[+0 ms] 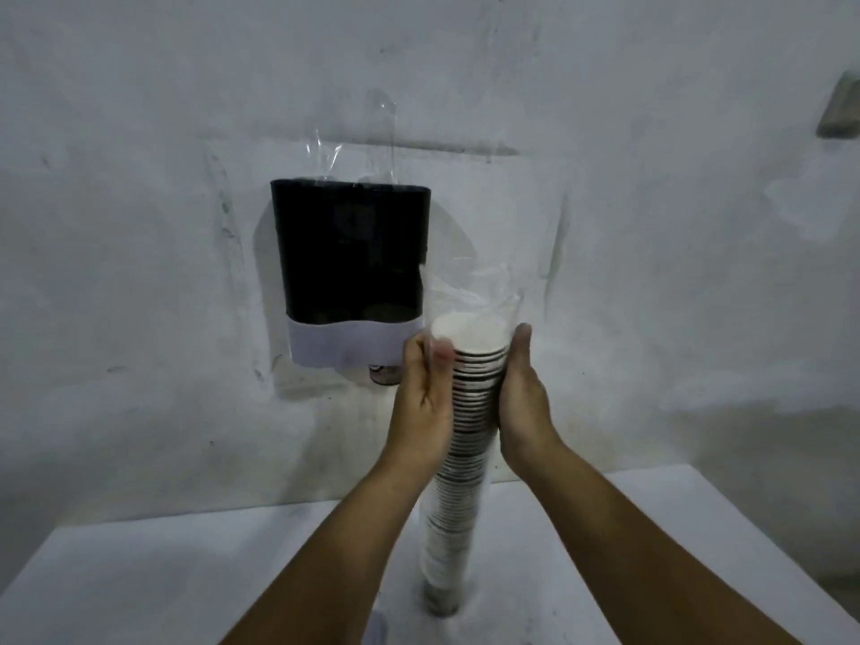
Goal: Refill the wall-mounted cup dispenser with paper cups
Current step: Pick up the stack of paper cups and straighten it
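A tall stack of paper cups [458,481] stands upright on the white table [139,574], wrapped in a clear plastic sleeve [484,290] that is open and crumpled above the top cup. My left hand [426,379] grips the upper left side of the stack. My right hand [523,388] presses against its upper right side. The cup dispenser [351,267], black with a pale lower band, hangs on the wall to the upper left of the stack. A single cup's bottom [384,374] pokes out beneath it.
Clear tape [367,132] holds the dispenser to the rough white wall. A grey object [840,107] sticks out of the wall at the far right. The table's back edge meets the wall just behind the stack.
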